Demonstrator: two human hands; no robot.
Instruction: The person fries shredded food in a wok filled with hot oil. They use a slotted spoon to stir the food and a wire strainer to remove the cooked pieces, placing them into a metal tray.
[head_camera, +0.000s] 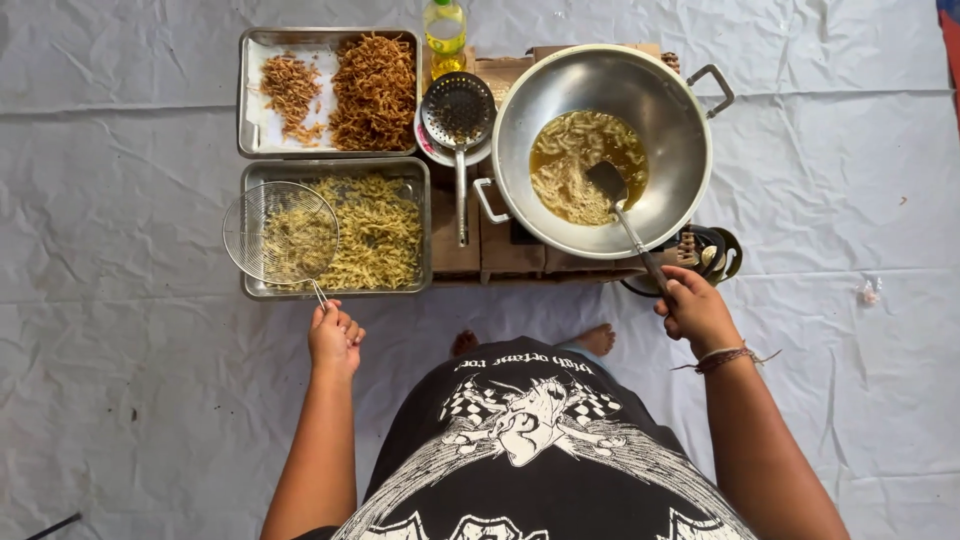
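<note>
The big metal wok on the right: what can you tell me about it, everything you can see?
The wok is a wide, round, shiny silver-metal pan with two loop handles on opposite rim edges. It sits level on a low stand beside two trays. A shallow pool of amber oil lies at its bottom, with pale strips of food in it. A dark spatula rests blade-down in the oil, its handle leaning over the near rim into the right hand. A perforated skimmer lies just to its left.

bright even daylight | soft shadows | slight wok (603, 150) glare | sharp, no blur
</note>
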